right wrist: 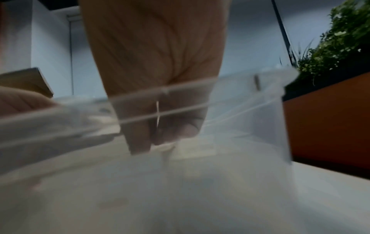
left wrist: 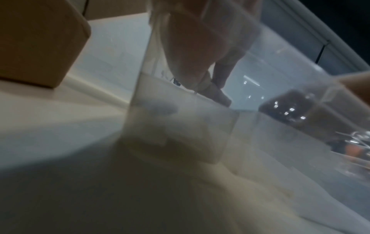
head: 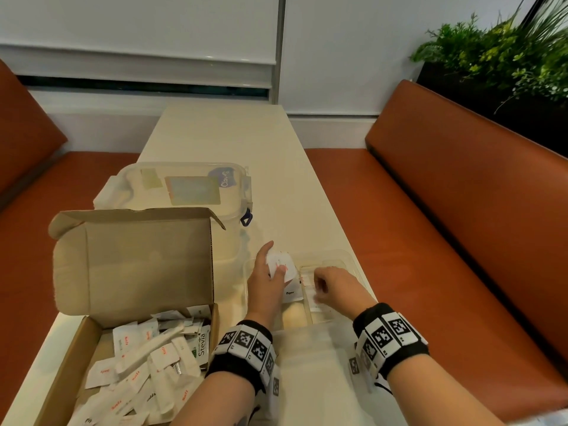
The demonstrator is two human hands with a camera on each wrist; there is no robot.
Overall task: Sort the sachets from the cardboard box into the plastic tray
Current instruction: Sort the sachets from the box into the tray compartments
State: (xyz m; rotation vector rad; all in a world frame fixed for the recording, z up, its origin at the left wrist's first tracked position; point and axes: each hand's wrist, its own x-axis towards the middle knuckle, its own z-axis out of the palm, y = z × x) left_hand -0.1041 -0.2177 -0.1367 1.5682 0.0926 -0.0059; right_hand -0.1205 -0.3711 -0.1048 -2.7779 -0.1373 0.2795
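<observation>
Nearest, left of the left hand (head: 266,282), the cardboard box (head: 132,272) stands open, holding loose white sachets (head: 144,355). Left hand pinches a small stack of sachets (head: 281,265) over the plastic tray (head: 347,256). Right hand (head: 333,287), just beside it, reaches fingers-down into a tray compartment containing sachets; its grip cannot be determined. Beyond the left hand, a lidded clear container (head: 184,192) rests on the table (head: 230,133).

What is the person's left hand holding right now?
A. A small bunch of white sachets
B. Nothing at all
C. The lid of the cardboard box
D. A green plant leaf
A: the left hand grips white sachets over the clear plastic tray.
</observation>
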